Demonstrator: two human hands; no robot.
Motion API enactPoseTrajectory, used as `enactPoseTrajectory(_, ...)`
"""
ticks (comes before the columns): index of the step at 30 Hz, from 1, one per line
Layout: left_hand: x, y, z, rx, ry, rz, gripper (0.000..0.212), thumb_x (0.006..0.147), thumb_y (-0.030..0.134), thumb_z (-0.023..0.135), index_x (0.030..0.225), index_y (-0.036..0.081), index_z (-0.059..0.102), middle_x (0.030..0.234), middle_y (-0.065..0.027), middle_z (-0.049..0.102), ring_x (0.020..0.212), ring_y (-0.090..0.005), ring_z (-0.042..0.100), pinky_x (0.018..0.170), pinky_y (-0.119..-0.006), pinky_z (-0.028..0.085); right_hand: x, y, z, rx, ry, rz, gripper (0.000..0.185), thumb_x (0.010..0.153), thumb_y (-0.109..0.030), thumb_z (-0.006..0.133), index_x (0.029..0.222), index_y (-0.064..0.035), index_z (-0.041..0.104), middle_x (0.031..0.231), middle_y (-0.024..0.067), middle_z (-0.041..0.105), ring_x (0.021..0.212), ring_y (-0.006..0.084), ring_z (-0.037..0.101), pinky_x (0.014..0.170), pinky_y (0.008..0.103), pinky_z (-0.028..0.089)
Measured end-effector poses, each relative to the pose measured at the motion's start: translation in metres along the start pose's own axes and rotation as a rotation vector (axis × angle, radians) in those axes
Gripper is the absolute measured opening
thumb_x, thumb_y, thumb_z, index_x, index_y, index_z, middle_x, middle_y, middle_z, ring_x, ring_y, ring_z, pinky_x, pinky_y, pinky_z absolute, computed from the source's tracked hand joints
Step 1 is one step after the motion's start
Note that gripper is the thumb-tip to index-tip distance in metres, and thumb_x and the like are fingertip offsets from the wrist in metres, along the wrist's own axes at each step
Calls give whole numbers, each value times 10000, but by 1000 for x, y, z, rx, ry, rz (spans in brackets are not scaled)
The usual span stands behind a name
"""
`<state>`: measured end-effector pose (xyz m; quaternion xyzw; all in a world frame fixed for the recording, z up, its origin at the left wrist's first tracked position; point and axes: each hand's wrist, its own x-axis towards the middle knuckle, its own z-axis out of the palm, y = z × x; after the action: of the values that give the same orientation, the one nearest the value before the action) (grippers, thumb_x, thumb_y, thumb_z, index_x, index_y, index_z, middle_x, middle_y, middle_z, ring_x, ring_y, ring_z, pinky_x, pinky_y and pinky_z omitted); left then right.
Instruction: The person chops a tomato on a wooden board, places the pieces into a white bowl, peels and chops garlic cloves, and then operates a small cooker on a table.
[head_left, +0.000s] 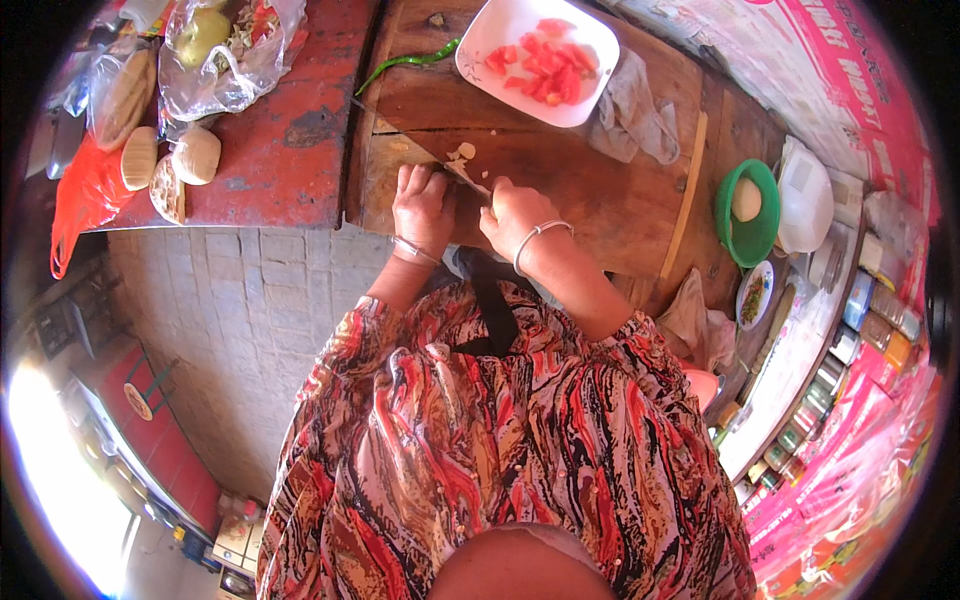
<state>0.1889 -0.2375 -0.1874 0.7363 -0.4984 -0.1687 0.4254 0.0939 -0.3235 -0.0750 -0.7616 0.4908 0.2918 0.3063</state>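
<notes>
My right hand (517, 217) is closed around the handle of a kitchen knife (466, 178), its blade angled over the wooden board (600, 195). Close by on the left, my left hand (424, 210) rests on the board with its fingers curled near the blade; whether anything is under them is hidden. Thin pale slices (465, 151) and small bits lie just beyond the knife. Farther off, a white square bowl (480, 71) holds cut tomato pieces (555, 67). A green chili pepper (409, 61) lies left of the bowl, and a crumpled grey cloth (634, 112) touches its right side.
On the red table (300, 180) at left are bread pieces (196, 155), a clear plastic bag (225, 75) of vegetables and a red bag (86, 187). At right stand a green bowl (765, 240) with a pale round item, a small plate (754, 296) and shelved jars (791, 435).
</notes>
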Motion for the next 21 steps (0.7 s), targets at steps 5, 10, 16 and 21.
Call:
enactPoseTrajectory(5,-2,-4,0,-1,15,8,137,681,29,639,814,28,605,876,-132,560,854,-340,513,731,-404,450,-3,-7,-12,-55,-19,-27,267,848,-210,532,976,24,531,857,239,642,847,385,630,756,462,504)
enactPoseTrajectory(10,-3,3,-4,-20,8,-36,120,711,26,616,829,50,621,865,-122,566,848,-345,508,745,-413,451,-5,-3,-8,-33,-30,-25,267,848,-213,533,958,30,535,852,238,642,832,394,630,760,464,503)
enactPoseTrajectory(16,-3,0,-2,14,-2,-24,107,693,35,628,798,40,610,868,-129,564,845,-354,504,744,-418,450,2,11,20,45,95,-42,266,827,-232,573,896,18,516,732,231,622,740,406,613,683,471,498)
enactPoseTrajectory(21,-3,-1,0,18,11,-5,98,689,35,626,784,37,603,862,-135,553,843,-354,497,741,-420,448,3,5,11,-9,87,-41,267,829,-237,570,893,16,517,749,230,627,744,404,617,687,474,499)
